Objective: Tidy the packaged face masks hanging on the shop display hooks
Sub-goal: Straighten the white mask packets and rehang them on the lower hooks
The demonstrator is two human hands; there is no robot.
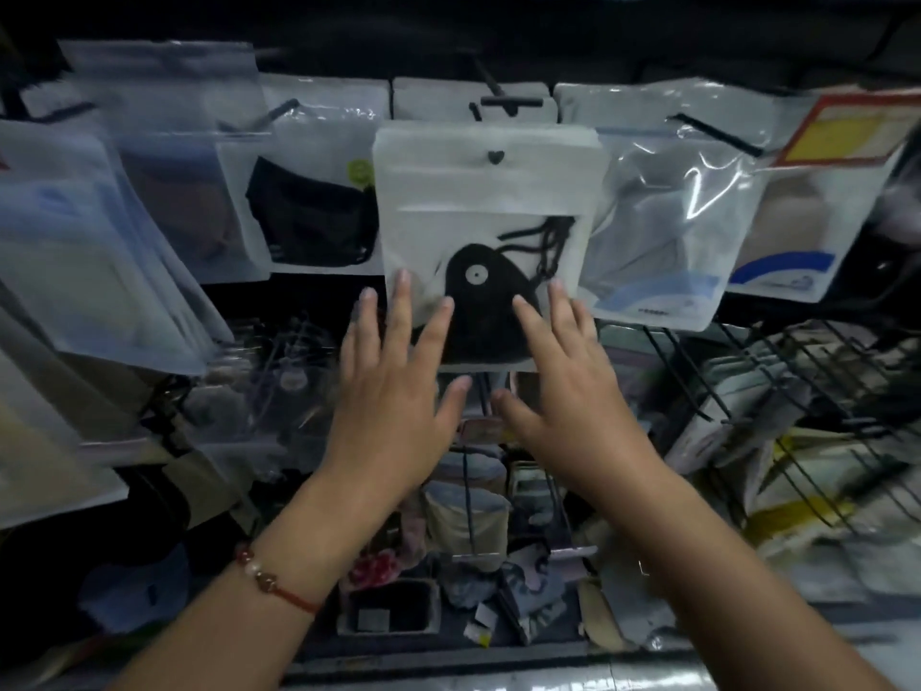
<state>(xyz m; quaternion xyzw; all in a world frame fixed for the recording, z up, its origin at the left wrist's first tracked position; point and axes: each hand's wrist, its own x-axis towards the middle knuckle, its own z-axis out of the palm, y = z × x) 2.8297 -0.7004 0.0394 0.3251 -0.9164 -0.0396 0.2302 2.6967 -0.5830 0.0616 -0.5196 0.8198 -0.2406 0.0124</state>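
A white packet holding a black face mask hangs on a black display hook at the centre of the rack. My left hand lies flat with spread fingers against the packet's lower left part. My right hand does the same on the lower right part, fingers straight. More mask packets hang on neighbouring hooks: a black mask packet to the left and a clear packet with a grey mask to the right.
Blurred clear packets crowd the left side. A packet with a red and yellow label hangs far right. Below are black wire racks with goods, and small items on lower hooks. A pale shelf edge runs along the bottom.
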